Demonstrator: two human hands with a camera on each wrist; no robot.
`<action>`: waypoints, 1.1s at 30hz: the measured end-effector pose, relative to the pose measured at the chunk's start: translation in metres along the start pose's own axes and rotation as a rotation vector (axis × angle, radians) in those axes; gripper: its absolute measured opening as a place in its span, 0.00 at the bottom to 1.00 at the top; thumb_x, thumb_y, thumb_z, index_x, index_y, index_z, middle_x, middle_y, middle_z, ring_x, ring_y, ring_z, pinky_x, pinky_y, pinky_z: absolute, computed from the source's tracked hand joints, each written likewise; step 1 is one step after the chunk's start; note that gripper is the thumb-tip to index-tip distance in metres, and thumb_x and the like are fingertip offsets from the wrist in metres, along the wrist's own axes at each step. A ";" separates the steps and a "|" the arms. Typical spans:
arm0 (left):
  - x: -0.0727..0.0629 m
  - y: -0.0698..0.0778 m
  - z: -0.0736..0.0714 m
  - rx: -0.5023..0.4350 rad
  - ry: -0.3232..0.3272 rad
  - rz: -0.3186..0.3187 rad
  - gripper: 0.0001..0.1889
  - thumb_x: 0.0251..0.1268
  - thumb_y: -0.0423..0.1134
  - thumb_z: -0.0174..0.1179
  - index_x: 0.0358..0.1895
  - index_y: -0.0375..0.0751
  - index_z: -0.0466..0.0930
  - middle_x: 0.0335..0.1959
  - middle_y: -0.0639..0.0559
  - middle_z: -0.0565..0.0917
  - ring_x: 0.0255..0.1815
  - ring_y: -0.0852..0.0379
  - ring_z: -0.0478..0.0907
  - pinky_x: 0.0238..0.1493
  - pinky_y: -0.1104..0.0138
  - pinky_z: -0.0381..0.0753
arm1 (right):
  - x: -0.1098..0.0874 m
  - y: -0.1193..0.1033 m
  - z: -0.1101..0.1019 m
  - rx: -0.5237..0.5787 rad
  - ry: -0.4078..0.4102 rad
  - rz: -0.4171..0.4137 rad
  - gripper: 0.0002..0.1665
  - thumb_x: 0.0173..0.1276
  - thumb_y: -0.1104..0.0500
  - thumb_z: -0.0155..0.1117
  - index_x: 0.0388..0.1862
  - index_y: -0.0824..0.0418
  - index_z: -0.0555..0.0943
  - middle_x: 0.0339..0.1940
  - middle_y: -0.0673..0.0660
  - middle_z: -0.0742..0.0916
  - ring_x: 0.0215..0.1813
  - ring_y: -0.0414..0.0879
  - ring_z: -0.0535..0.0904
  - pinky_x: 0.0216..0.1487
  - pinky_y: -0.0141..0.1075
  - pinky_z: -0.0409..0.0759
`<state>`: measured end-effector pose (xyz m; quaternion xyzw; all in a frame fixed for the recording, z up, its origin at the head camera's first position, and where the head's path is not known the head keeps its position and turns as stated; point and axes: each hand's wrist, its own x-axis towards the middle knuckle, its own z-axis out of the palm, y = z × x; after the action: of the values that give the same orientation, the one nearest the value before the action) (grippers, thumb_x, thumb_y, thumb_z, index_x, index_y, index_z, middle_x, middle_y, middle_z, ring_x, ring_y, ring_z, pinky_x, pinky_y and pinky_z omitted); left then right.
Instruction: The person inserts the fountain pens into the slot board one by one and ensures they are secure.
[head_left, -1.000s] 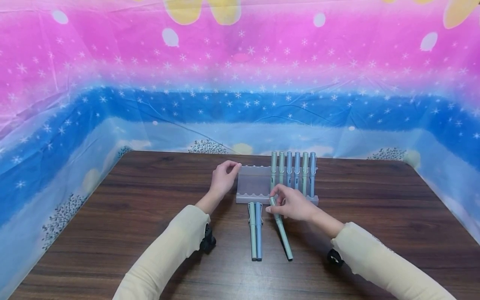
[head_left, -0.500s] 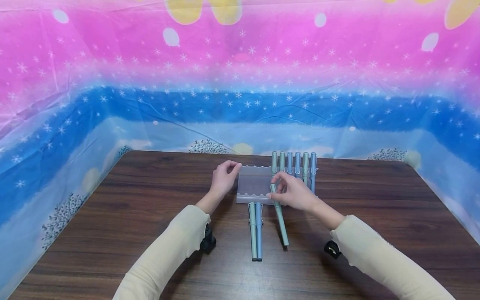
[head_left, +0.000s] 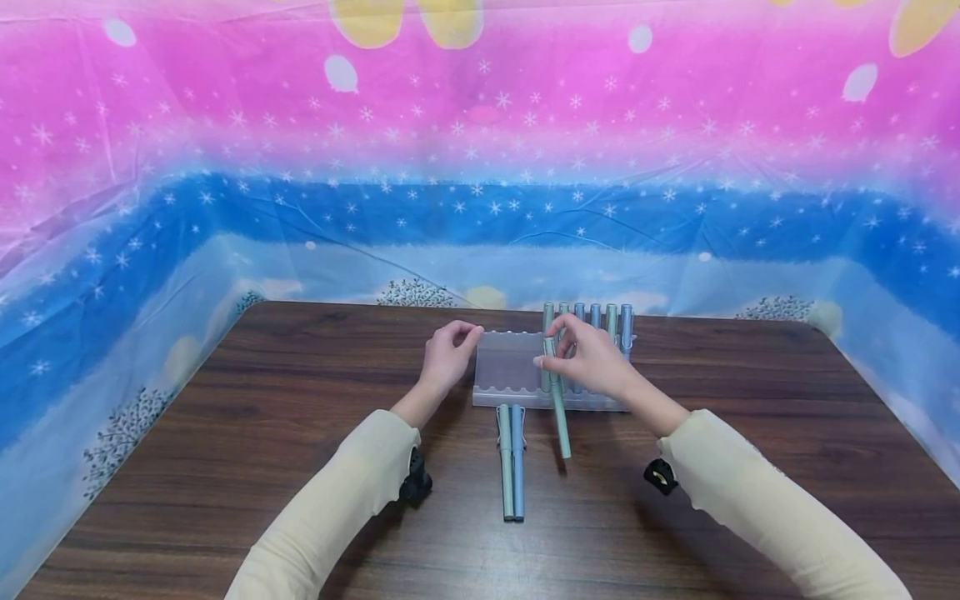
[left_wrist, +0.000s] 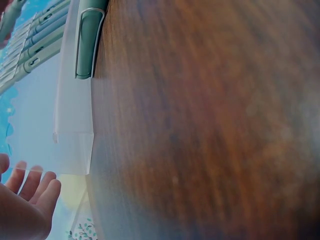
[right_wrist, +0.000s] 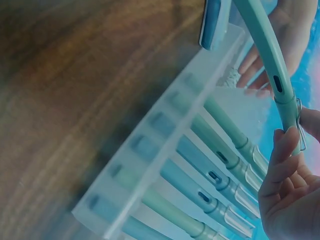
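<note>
Between thumb and fingertips of my right hand (head_left: 588,358) is a green pen (head_left: 559,408), gripped near its capped, clipped end. Its other end hangs tilted toward me, above the table in front of the rack. My left hand (head_left: 447,358) pinches the upper left corner of a clear, scalloped pen rack (head_left: 506,362); in the left wrist view its fingers (left_wrist: 47,197) show at the rack's edge. Several green and blue pens stand side by side in the rack's right part, partly hidden by my right hand; the right wrist view shows a blue pen (right_wrist: 187,187) among them.
On the brown wooden table (head_left: 300,467), a green pen (head_left: 506,467) and a blue pen (head_left: 518,475) lie side by side in front of the rack. A pink and blue patterned cloth (head_left: 480,208) hangs around the table's back and sides.
My right hand has lifted the green pen up and away from me, from the table to in front of the rack. The left hand stays at the rack's corner.
</note>
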<state>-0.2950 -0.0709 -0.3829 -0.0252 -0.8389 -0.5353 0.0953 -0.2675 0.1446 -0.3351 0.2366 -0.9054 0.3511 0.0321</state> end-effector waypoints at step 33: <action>0.002 -0.002 0.001 0.038 0.020 0.019 0.13 0.63 0.44 0.52 0.40 0.37 0.78 0.38 0.47 0.79 0.38 0.53 0.75 0.42 0.62 0.72 | 0.028 -0.013 -0.012 -0.113 0.336 -0.108 0.21 0.57 0.49 0.63 0.45 0.57 0.70 0.25 0.49 0.78 0.16 0.41 0.70 0.16 0.37 0.67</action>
<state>-0.2974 -0.0704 -0.3845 -0.0260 -0.8477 -0.5185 0.1091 -0.2879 0.1329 -0.3118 0.2205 -0.8916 0.3321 0.2149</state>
